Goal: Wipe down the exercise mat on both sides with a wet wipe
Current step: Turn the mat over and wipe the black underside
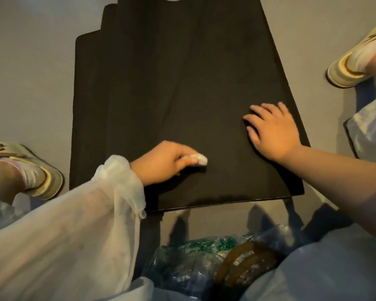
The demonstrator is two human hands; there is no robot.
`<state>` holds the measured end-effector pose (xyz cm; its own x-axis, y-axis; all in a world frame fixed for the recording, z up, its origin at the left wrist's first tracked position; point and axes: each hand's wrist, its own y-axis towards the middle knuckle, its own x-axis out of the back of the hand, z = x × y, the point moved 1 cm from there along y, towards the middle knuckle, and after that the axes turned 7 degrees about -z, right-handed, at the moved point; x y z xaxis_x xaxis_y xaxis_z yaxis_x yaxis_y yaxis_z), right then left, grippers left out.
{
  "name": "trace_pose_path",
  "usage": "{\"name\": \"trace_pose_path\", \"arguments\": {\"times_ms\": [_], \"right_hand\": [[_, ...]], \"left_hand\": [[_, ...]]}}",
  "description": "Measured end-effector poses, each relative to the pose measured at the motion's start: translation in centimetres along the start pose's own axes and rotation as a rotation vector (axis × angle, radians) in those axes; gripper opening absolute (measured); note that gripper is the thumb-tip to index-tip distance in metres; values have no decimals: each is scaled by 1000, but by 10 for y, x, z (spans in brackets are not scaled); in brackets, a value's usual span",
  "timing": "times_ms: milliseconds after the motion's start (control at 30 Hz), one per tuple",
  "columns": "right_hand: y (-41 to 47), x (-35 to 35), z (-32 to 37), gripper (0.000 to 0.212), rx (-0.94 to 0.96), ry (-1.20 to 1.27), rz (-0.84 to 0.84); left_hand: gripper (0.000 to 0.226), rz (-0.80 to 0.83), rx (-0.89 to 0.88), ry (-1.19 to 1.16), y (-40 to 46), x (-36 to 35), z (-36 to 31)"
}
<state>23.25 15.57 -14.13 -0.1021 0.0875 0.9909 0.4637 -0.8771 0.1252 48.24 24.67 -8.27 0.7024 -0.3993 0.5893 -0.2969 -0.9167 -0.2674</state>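
A black exercise mat (161,83) lies folded in layers on the grey floor, its near edge close to me. My left hand (161,164) grips a small balled white wet wipe (201,160) and holds it against the mat near the front middle. To the right of it, my right hand (271,131) lies flat on the mat with fingers spread, pressing near the mat's right edge.
My two feet in pale sandals stand on the floor, the left sandal (30,170) beside the mat's left edge and the right sandal (354,59) off its right edge. Blue and green patterned clothing (204,261) fills the bottom of the view. Grey floor (30,72) surrounds the mat.
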Motion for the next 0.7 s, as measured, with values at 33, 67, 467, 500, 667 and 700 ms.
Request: {"name": "trace_pose_path", "arguments": {"times_ms": [33,67,467,500,667,700], "right_hand": [[-2,-3,-5,46,-75,-10,71],[-7,-9,-8,53,-115,-24,143],[-20,-35,-5,63,-107,-133,195],[-19,-35,-5,64,-109,-130,199],[-17,-38,-6,66,-131,-113,203],[-17,-39,-7,66,-132,-113,201]], "left_hand": [[21,-94,41,-20,11,6,2],[19,-180,87,-35,22,12,4],[18,-566,97,384,154,59,24],[14,-567,87,429,164,61,25],[36,-605,76,522,193,62,33],[35,-572,87,547,195,58,36]]}}
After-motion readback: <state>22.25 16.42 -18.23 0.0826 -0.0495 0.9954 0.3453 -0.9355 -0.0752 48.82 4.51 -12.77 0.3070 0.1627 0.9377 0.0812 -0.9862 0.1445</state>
